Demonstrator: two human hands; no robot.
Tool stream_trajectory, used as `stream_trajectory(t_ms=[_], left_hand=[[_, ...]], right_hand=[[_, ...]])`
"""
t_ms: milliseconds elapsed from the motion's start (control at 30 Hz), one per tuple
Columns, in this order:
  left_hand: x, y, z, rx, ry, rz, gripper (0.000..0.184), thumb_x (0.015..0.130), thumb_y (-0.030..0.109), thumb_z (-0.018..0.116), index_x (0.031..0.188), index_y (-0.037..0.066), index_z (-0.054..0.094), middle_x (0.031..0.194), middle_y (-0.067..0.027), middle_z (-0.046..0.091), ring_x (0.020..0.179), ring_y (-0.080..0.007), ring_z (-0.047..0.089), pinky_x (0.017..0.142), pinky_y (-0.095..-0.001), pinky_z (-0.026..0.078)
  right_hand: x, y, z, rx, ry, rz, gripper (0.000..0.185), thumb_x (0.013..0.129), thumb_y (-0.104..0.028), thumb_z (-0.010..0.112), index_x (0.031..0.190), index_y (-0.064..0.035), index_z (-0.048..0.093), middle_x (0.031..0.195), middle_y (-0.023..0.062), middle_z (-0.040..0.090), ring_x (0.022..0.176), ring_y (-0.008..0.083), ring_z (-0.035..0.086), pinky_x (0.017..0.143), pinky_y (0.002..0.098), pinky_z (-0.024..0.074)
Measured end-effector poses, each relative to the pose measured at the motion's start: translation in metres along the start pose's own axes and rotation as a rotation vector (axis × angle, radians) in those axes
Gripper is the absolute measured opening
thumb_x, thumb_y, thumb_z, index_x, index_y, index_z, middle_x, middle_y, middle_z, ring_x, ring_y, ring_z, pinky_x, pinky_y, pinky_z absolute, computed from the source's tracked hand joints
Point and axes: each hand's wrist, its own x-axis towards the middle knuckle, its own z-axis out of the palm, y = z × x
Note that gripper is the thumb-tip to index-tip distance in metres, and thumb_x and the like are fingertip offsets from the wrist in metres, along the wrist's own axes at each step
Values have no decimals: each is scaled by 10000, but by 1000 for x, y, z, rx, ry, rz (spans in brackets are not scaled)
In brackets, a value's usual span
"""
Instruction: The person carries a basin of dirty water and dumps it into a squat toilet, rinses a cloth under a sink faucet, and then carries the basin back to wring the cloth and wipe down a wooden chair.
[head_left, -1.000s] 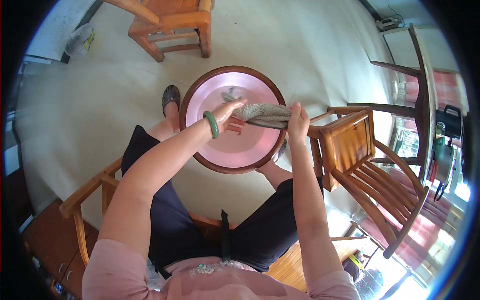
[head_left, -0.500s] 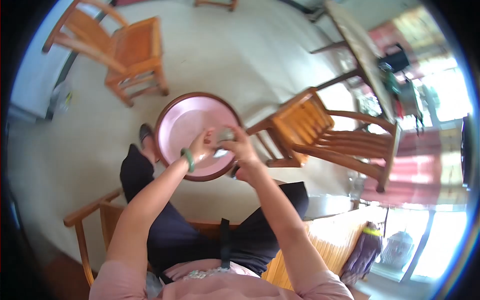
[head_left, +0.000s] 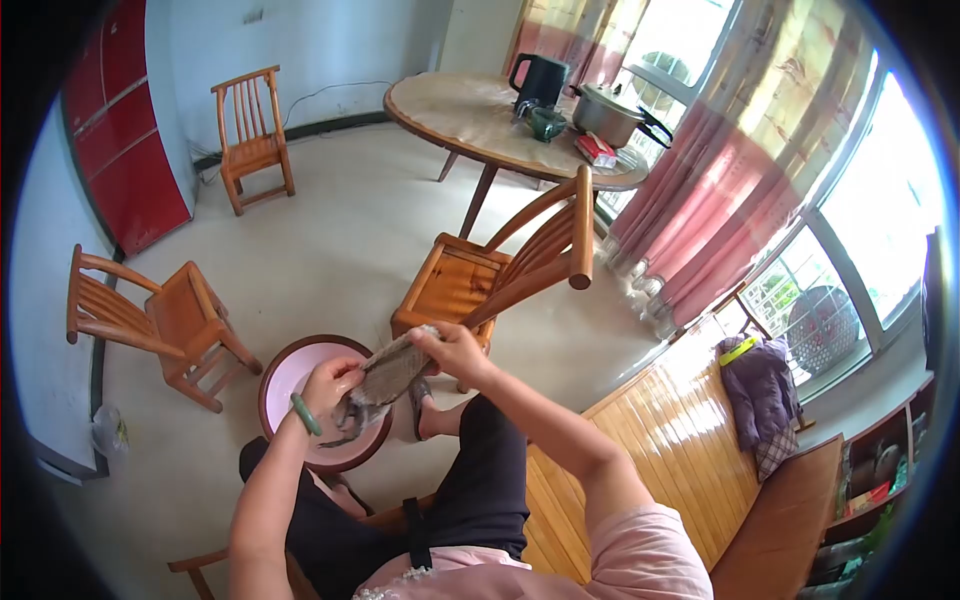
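Cloth (head_left: 388, 378), grey and single, stretches between the left hand (head_left: 337, 386) and right hand (head_left: 452, 353) in the head view, above the basin (head_left: 284, 365). The left fingers pinch its nearer end, the right ones grip its upper end; both gripped edges are partly hidden, and the darker dangling part is hard to make out. One green bangle (head_left: 305, 414) circles the left wrist. The single basin sits below the hands, partly covered by them. Three wooden chairs show whole or nearly so: one (head_left: 455, 283) just beyond the right hand, one (head_left: 187, 312) left of the left hand, one (head_left: 252, 155) far beyond both. One table (head_left: 438, 106) stands well beyond the right hand.
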Motion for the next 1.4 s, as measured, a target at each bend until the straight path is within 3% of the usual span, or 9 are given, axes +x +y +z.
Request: stream_trajectory(t_ms=[67, 267, 400, 567, 667, 767, 967, 1100, 1400], left_hand=[[23, 32, 21, 63, -12, 79, 204, 835, 100, 542, 995, -20, 583, 831, -16, 597, 753, -72, 526, 702, -210, 424], [83, 141, 83, 101, -114, 293, 217, 813, 96, 579, 1017, 20, 572, 719, 33, 526, 658, -41, 462, 599, -192, 399], [124, 190, 114, 132, -193, 555, 215, 777, 87, 619, 979, 44, 560, 666, 53, 442, 605, -31, 403, 537, -190, 364], [222, 199, 190, 533, 445, 938, 164, 737, 21, 550, 897, 5, 519, 791, -161, 558, 706, -263, 550, 650, -349, 448], [233, 167, 241, 538, 101, 543, 195, 775, 141, 494, 910, 1, 516, 860, -237, 544, 828, -359, 535, 724, -416, 427], [215, 125, 266, 458, 38, 569, 189, 790, 161, 467, 884, 19, 548, 901, -209, 570, 854, -363, 534, 737, -433, 424], [234, 119, 265, 175, -182, 337, 326, 872, 221, 405, 1169, 105, 474, 1107, -153, 541, 1000, -315, 521, 808, -358, 424], [250, 120, 270, 329, -189, 234, 357, 897, 245, 350, 1229, 130, 413, 1183, -138, 495, 1088, -286, 472, 893, -335, 384], [235, 93, 269, 121, -200, 569, 444, 896, 241, 334, 1308, 78, 308, 1323, -142, 354, 1214, -263, 352, 992, -320, 283]], right_hand=[[-16, -39, -26, -119, 41, 46, 384, 840, -375, 555, 905, 2, 575, 642, -9, 519, 496, 41, 442, 432, 190, 374], [-31, -115, -113, -338, 364, -488, 268, 701, -139, 673, 913, -11, 572, 740, 57, 590, 663, 94, 545, 579, 217, 439], [-44, -165, -169, -346, 613, -401, 215, 694, -153, 670, 853, -28, 597, 733, 53, 602, 660, 98, 553, 577, 228, 445], [-5, -145, -264, -1067, 1040, -239, 254, 740, -222, 592, 960, -100, 559, 840, 137, 596, 773, 307, 580, 690, 393, 453], [7, -97, -268, -1251, 919, -406, 325, 763, -244, 544, 1044, -85, 504, 973, 186, 548, 881, 364, 539, 735, 451, 435], [15, -88, -225, -1209, 586, 174, 479, 767, -412, 494, 1090, -58, 492, 994, 239, 563, 936, 391, 547, 807, 451, 428], [48, -72, -228, -1129, 711, 234, 431, 763, -280, 491, 1088, 2, 462, 996, 276, 554, 928, 392, 558, 804, 439, 439], [73, -71, -239, -1065, 831, 282, 451, 721, -213, 552, 1085, 6, 401, 1023, 247, 562, 944, 379, 559, 820, 427, 440], [59, -67, -233, -830, 845, 171, 698, 601, -145, 629, 1196, 39, 314, 1063, 241, 522, 987, 343, 534, 828, 362, 436]])
